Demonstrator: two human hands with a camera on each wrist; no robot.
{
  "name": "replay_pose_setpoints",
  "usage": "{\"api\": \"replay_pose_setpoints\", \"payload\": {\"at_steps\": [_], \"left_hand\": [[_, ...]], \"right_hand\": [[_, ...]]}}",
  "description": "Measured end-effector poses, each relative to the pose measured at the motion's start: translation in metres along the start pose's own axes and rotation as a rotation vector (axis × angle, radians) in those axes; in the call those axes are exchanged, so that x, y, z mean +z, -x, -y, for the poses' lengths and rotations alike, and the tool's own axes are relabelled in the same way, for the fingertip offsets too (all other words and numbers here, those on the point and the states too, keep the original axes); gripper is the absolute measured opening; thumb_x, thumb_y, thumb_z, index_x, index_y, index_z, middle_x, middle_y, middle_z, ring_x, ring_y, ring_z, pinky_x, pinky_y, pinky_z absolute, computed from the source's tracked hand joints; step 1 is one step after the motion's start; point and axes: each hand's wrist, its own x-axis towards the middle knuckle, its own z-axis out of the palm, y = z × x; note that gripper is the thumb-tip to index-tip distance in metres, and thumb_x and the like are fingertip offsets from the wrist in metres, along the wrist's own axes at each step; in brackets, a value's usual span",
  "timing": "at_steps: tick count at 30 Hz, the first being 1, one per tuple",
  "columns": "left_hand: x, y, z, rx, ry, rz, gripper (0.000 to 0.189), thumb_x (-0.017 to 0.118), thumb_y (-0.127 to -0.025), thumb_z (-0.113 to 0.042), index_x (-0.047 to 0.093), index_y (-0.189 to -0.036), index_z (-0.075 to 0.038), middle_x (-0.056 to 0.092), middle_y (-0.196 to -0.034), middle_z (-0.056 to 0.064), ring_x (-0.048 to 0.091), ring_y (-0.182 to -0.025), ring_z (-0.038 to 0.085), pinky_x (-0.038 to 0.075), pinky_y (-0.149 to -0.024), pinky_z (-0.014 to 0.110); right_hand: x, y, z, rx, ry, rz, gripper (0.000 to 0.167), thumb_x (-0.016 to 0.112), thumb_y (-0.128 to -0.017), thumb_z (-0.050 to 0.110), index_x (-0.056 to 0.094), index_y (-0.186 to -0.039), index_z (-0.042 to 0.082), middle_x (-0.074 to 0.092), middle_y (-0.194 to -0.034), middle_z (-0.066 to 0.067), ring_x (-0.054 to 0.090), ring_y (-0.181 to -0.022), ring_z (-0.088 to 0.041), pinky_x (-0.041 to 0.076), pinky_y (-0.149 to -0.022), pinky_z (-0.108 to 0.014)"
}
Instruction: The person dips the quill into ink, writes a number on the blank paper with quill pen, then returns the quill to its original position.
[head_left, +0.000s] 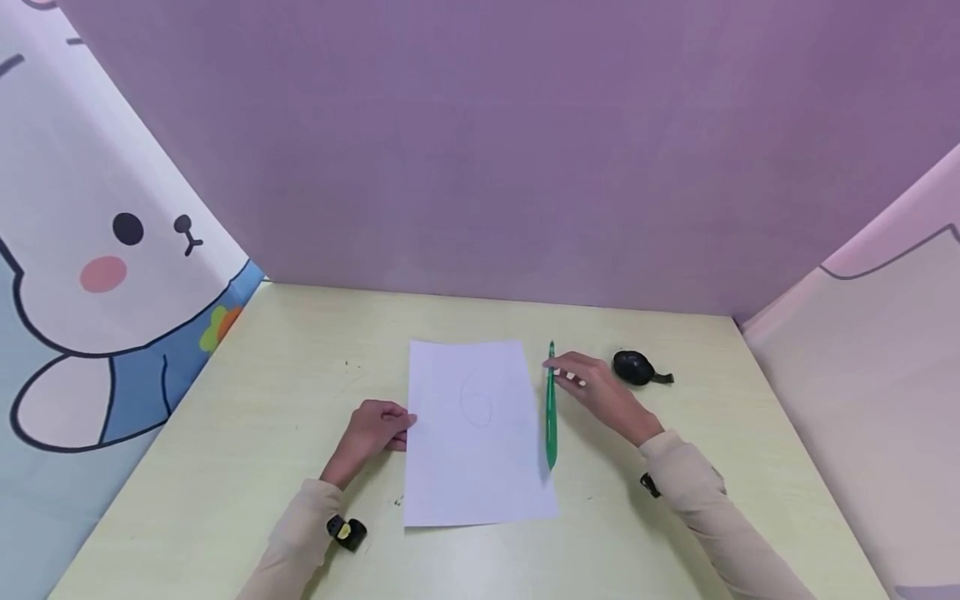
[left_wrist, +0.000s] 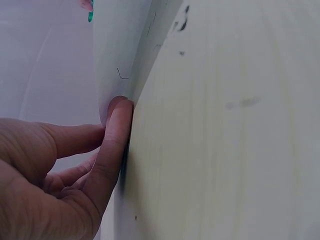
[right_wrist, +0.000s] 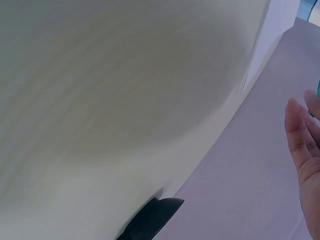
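A white sheet of paper (head_left: 480, 467) lies on the table, with a thin curved line drawing (head_left: 477, 400) near its middle. At its left edge my left hand (head_left: 375, 429) pinches the sheet between thumb and fingers; the left wrist view shows the paper (left_wrist: 117, 55) rising from the table at that grip. My right hand (head_left: 600, 392) holds a slim green pen (head_left: 552, 425) near its upper end, over the paper's right edge. Only the right hand's fingers (right_wrist: 297, 135) and a sliver of green show at the edge of the right wrist view.
A black rounded object (head_left: 633, 367) with a short tab lies right of my right hand, also seen as a dark shape (right_wrist: 155, 217) in the right wrist view. Purple cloth (head_left: 480, 167) rises behind the table (head_left: 300, 350); printed cloth (head_left: 120, 350) hangs at the left.
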Motion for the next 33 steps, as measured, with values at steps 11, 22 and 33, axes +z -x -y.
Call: {"api": "replay_pose_setpoints", "payload": {"at_steps": [11,22,33], "left_hand": [[-0.001,0.002,-0.002,-0.004,0.015,-0.005,0.019,0.068,-0.1,-0.006,0.07,-0.106,0.012,0.073,-0.079,0.013,0.071,-0.065,0.015,0.066,-0.064,0.029],[0.0,-0.001,-0.002,-0.005,0.017,-0.003,0.02,0.068,-0.099,-0.005,0.07,-0.107,0.013,0.072,-0.079,0.014,0.071,-0.063,0.015,0.066,-0.063,0.029],[0.001,-0.001,-0.002,0.0,0.013,0.003,0.02,0.067,-0.1,-0.005,0.07,-0.108,0.013,0.073,-0.08,0.014,0.071,-0.065,0.015,0.066,-0.064,0.03]], "right_hand": [[-0.003,0.009,-0.005,-0.024,0.04,0.018,0.038,0.078,-0.085,-0.013,0.074,-0.12,0.001,0.076,-0.11,-0.012,0.074,-0.089,-0.019,0.065,-0.075,-0.028],[-0.013,0.019,-0.01,-0.008,0.074,0.036,0.037,0.077,-0.087,-0.013,0.074,-0.121,0.001,0.076,-0.112,-0.014,0.074,-0.09,-0.022,0.065,-0.073,-0.03],[-0.026,0.032,-0.018,0.037,0.082,0.003,0.038,0.077,-0.085,-0.014,0.075,-0.119,0.001,0.076,-0.109,-0.015,0.073,-0.086,-0.02,0.065,-0.069,-0.029]]}}
